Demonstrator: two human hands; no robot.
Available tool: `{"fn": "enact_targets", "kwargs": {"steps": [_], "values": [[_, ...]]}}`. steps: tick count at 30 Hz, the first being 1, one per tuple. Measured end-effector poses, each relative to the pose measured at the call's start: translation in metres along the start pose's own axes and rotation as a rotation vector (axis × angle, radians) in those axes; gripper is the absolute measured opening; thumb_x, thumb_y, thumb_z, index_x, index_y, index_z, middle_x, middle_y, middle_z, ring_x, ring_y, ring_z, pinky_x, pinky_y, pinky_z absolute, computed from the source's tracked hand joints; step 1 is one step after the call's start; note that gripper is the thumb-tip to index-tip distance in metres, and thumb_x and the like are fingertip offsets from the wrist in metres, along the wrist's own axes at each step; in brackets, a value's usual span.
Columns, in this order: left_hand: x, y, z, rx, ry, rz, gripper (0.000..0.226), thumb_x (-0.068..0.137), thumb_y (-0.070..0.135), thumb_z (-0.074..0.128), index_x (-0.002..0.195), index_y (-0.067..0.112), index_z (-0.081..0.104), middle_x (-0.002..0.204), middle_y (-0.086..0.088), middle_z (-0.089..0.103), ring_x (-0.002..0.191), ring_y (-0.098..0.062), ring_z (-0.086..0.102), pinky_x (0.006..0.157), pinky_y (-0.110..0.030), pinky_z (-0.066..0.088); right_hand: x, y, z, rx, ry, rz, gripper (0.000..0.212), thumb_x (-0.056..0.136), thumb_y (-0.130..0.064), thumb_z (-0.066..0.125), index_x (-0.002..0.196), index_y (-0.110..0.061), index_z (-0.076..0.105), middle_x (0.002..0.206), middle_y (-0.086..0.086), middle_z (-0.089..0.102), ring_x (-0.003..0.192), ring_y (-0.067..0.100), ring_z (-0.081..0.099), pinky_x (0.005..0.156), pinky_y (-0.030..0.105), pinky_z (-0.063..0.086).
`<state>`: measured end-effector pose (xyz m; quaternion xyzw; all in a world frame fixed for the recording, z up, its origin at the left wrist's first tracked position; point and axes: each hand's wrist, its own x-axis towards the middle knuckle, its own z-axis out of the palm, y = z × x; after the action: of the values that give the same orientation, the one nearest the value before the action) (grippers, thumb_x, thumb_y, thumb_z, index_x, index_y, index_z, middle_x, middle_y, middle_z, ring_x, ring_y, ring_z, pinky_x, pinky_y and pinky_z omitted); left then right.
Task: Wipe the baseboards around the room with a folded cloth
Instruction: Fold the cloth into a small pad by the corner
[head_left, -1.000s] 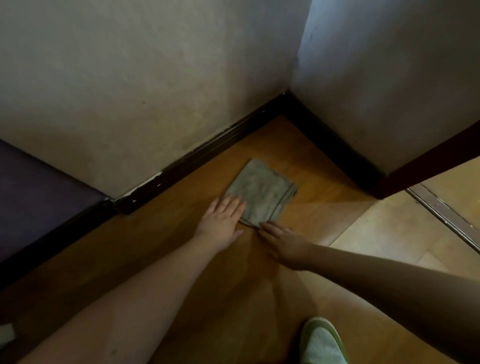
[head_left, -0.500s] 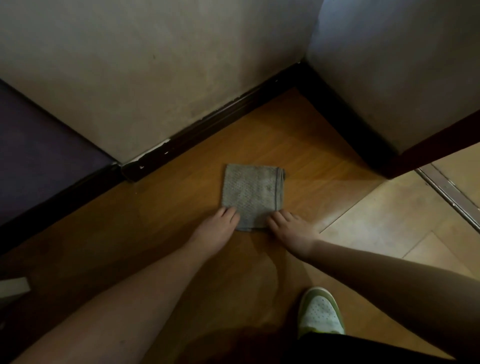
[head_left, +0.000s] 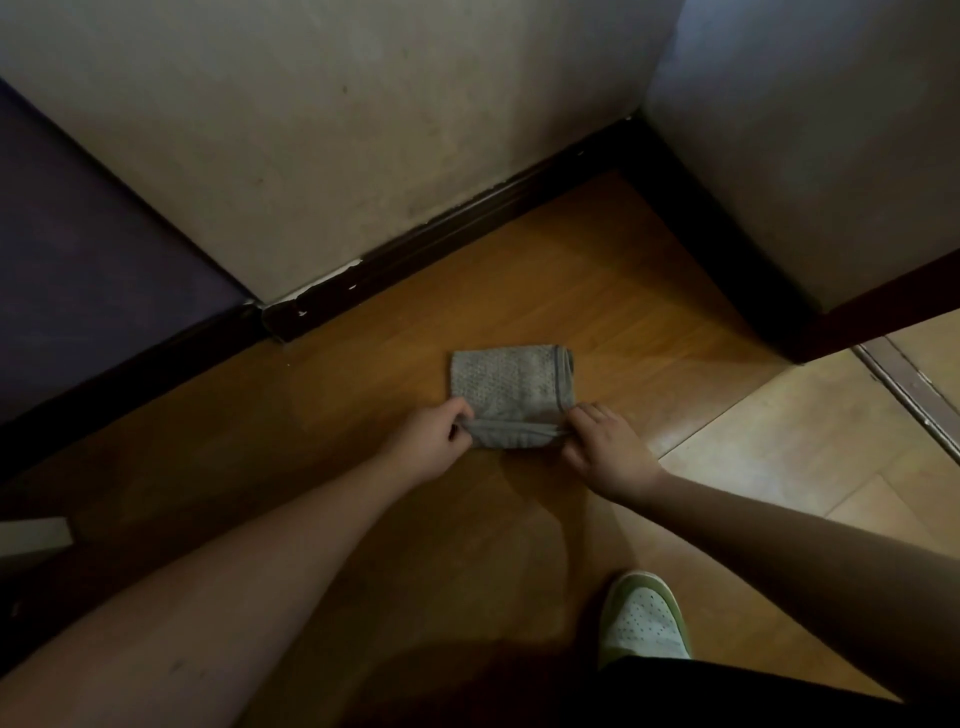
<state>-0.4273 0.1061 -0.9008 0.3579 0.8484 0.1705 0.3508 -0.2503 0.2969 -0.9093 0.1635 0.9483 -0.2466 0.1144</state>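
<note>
A grey textured cloth (head_left: 511, 384) lies on the wooden floor, with its near edge lifted and rolled over. My left hand (head_left: 434, 441) pinches the near left corner of the cloth. My right hand (head_left: 605, 447) pinches the near right corner. A dark baseboard (head_left: 447, 236) runs along the foot of the pale wall behind the cloth and meets a second dark baseboard (head_left: 717, 244) in the corner on the right. The cloth lies apart from both baseboards.
A chipped joint (head_left: 291, 306) breaks the baseboard at the left, beside a dark purple panel (head_left: 78, 244). My shoe (head_left: 644, 621) stands on the floor at the lower right. A metal threshold strip (head_left: 909, 397) crosses the lighter floor at the right. A pale object (head_left: 31, 538) sits at the left edge.
Both hands went from resting flat at the cloth's near edge to pinching its near corners and lifting that edge up and over. The cloth sits squarer to me and farther from the wall.
</note>
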Motion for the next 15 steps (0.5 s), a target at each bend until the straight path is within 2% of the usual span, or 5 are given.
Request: {"fn": "enact_targets", "kwargs": {"steps": [2, 4, 7, 11, 15], "values": [[0.003, -0.001, -0.001, -0.144, 0.037, -0.041, 0.009, 0.098, 0.020, 0.053, 0.102, 0.027, 0.053, 0.090, 0.005, 0.059, 0.069, -0.008, 0.053, 0.054, -0.025, 0.036, 0.000, -0.002, -0.004, 0.169, 0.003, 0.082, 0.017, 0.097, -0.024, 0.052, 0.114, -0.019, 0.054, 0.104, 0.002, 0.061, 0.091, 0.018, 0.058, 0.075, 0.023, 0.043], [0.007, -0.001, -0.003, -0.263, 0.077, -0.100, 0.013, 0.100, 0.023, 0.052, 0.113, 0.023, 0.057, 0.100, 0.007, 0.060, 0.083, -0.012, 0.057, 0.064, -0.028, 0.043, 0.004, -0.003, -0.005, 0.318, -0.009, 0.182, 0.016, 0.100, -0.030, 0.051, 0.115, -0.026, 0.050, 0.100, -0.003, 0.062, 0.085, 0.013, 0.062, 0.067, 0.023, 0.050], [0.013, -0.001, -0.004, -0.339, 0.144, -0.175, 0.016, 0.100, 0.029, 0.054, 0.113, 0.020, 0.060, 0.105, 0.008, 0.056, 0.099, -0.012, 0.054, 0.078, -0.029, 0.041, 0.012, -0.003, -0.009, 0.450, -0.007, 0.243, 0.026, 0.094, -0.044, 0.059, 0.116, -0.033, 0.049, 0.098, -0.017, 0.058, 0.085, -0.003, 0.057, 0.065, 0.011, 0.044], [0.023, 0.001, -0.006, -0.335, 0.212, -0.214, 0.008, 0.100, 0.028, 0.055, 0.096, 0.021, 0.057, 0.095, 0.004, 0.059, 0.092, -0.014, 0.054, 0.074, -0.029, 0.039, 0.031, 0.002, -0.014, 0.496, 0.004, 0.287, 0.043, 0.088, -0.037, 0.071, 0.125, -0.024, 0.054, 0.110, -0.010, 0.058, 0.099, 0.009, 0.058, 0.078, 0.024, 0.053], [0.036, 0.010, -0.009, -0.411, 0.263, -0.266, 0.013, 0.100, 0.027, 0.056, 0.103, 0.015, 0.059, 0.096, 0.002, 0.058, 0.087, -0.016, 0.054, 0.071, -0.031, 0.044, 0.049, 0.004, -0.015, 0.398, 0.112, 0.318, 0.035, 0.090, -0.036, 0.069, 0.118, -0.019, 0.059, 0.100, -0.008, 0.057, 0.086, 0.009, 0.053, 0.062, 0.014, 0.040]]}}
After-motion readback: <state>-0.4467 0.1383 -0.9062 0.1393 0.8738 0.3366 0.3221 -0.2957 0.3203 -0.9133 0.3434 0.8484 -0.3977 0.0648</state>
